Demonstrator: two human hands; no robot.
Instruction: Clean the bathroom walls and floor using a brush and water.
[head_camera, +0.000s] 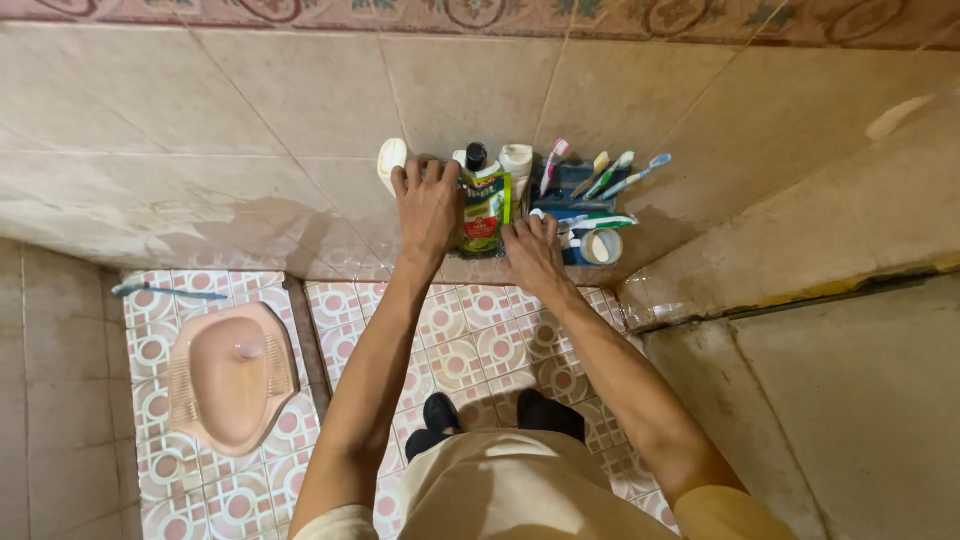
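Beige wall tiles (200, 130) rise behind a patterned floor (470, 350) in a small washroom, seen from above. At far left a pink squat pan (230, 375) sits in the floor, with a blue toothbrush (165, 292) lying just beyond it. Further right, on a narrow ledge against the wall, stands a white bottle (391, 160), touching or nearly touching the fingertips of the left hand (428, 205). That hand lies flat and spread, fingers extended toward the wall, gripping nothing that can be seen. Just beside it stands a green refill pouch (484, 205) with a dark cap; it looks soft-sided, light and likely slick if wet, so the stiffer neck under the cap seems the surest place to take it. The right hand (532, 255) rests at the pouch's lower right edge, fingers bent; whether it pinches anything cannot be told. Behind stands a white tube (517, 165). Farthest right, a dark holder (572, 185) carries several toothbrushes (610, 175), with a roll of tape (601, 246) below.
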